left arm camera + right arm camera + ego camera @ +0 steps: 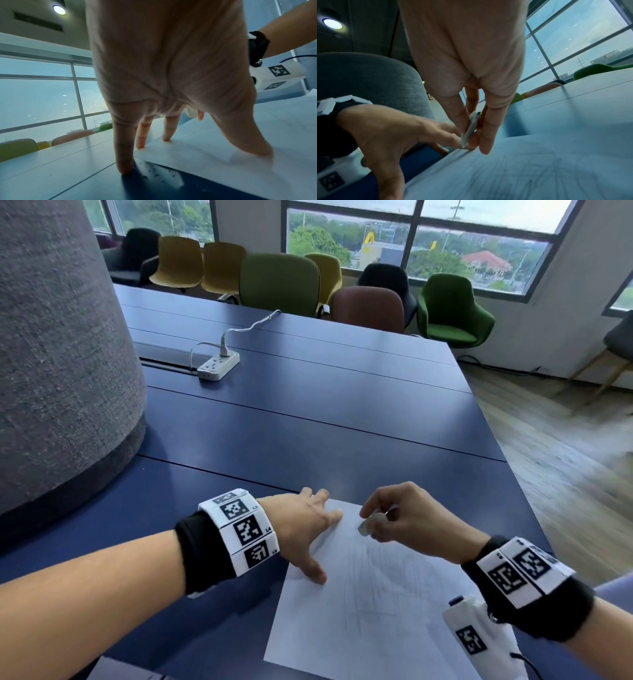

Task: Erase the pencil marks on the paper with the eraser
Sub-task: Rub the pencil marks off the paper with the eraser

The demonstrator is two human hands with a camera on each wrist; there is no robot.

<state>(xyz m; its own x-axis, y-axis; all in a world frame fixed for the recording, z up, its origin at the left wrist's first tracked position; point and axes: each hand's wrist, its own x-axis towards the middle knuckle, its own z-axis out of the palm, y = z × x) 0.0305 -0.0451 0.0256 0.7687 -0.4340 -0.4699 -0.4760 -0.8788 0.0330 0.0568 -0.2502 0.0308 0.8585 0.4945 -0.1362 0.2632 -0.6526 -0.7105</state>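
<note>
A white sheet of paper (370, 604) with faint pencil lines lies on the blue table (308, 419) near its front edge. My left hand (308, 529) is spread flat, fingers straight, pressing on the paper's top left corner and left edge; some fingertips rest on the table just beyond the sheet (205, 155). My right hand (397, 525) pinches a small whitish eraser (364, 527) between thumb and fingers near the paper's top edge. In the right wrist view the eraser (470, 129) points down at the paper (530, 169), close to the left hand (406, 132); contact is unclear.
A grey fabric-covered pillar (58, 354) stands at the table's left. A white power strip (218, 366) with a cable lies further back. Several coloured chairs (279, 284) line the far edge below the windows. The table's right edge drops to wooden floor (555, 460).
</note>
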